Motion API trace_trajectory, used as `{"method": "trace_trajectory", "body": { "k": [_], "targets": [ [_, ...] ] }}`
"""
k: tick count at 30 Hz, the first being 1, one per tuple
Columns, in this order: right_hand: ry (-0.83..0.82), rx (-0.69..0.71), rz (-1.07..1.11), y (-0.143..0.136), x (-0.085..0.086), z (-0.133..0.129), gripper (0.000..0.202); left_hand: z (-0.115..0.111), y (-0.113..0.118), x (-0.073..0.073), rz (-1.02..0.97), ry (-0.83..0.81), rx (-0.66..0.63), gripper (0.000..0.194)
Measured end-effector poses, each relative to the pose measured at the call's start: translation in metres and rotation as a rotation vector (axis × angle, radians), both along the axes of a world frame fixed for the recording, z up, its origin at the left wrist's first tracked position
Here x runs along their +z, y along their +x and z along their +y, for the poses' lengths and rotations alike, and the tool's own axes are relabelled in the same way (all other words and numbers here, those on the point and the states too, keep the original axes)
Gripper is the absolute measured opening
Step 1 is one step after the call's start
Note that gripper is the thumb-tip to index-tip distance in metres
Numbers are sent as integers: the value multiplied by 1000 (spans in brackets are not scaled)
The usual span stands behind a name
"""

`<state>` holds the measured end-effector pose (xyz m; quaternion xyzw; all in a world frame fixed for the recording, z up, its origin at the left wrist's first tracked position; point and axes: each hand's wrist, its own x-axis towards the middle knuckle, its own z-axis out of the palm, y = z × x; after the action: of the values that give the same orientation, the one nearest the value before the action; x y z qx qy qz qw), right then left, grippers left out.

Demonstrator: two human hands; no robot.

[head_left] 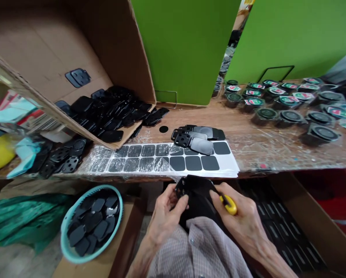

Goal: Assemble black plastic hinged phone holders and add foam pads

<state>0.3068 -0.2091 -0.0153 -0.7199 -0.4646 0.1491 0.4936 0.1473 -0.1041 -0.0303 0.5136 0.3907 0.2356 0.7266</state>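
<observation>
Head view: your left grip (167,206) pinches the holed end of a black plastic piece (200,186), your right grip (238,208) its flat end, likely to steady it. Your right grip also holds a yellow tool (231,205), partly hidden. White sheets of black squares (227,165) lie just past both grips, maybe for easy reach.

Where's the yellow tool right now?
Head view, below and right of centre: the yellow tool is in the right hand, just right of the black part, whose left end the left hand grips.
</observation>
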Motion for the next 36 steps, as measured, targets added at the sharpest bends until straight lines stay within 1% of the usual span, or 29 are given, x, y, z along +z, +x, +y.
{"method": "trace_trajectory", "body": {
  "k": [1,2,4,5,6,8,10,12,15,16,18,19,20,23,27,29,31,33,34,36],
  "targets": [
    [-45,-47,159,1,-1,0,12,2,-3,1,-6,-5,-26,24],
    [-74,-99,344,3,-2,0,17,4,-6,1,-30,-36,-58,22],
    [-68,-184,701,9,-4,1,29,9,-11,0,-116,-121,-118,23],
    [-52,-206,836,12,-5,1,34,12,-13,-2,-171,-168,-145,24],
    [-36,-211,931,14,-5,2,36,13,-14,-5,-227,-211,-163,24],
    [-31,-190,1024,14,-7,3,36,15,-13,-12,-308,-278,-161,23],
    [-29,-172,1050,12,-9,4,36,15,-11,-19,-346,-322,-140,23],
    [-13,-176,1058,9,-11,3,38,15,-10,-24,-347,-327,-123,23],
    [0,-180,1070,6,-15,2,39,14,-11,-26,-328,-308,-100,19],
    [3,-180,1077,6,-16,1,39,14,-12,-26,-332,-312,-84,26],
    [7,-188,1098,6,-18,0,39,13,-15,-23,-363,-334,-55,51],
    [5,-192,1112,6,-18,0,38,13,-15,-21,-381,-346,-46,59],
    [5,-197,1124,5,-19,-1,38,12,-16,-20,-394,-357,-43,62],
    [5,-219,1138,2,-18,-2,37,13,-16,-19,-404,-374,-53,51],
    [31,-224,1141,-4,-15,-2,37,16,-14,-26,-395,-393,-40,39],
    [39,-231,1148,-6,-15,-1,37,15,-11,-29,-412,-423,-8,40],
    [38,-242,1169,-9,-15,0,36,12,-8,-29,-472,-439,15,49],
    [41,-251,1195,-12,-16,1,34,8,-4,-26,-538,-419,23,56],
    [44,-249,1205,-14,-16,1,34,7,-2,-25,-560,-408,26,56],
    [53,-245,1206,-18,-15,1,34,6,1,-20,-571,-412,51,50]
  ]
}}
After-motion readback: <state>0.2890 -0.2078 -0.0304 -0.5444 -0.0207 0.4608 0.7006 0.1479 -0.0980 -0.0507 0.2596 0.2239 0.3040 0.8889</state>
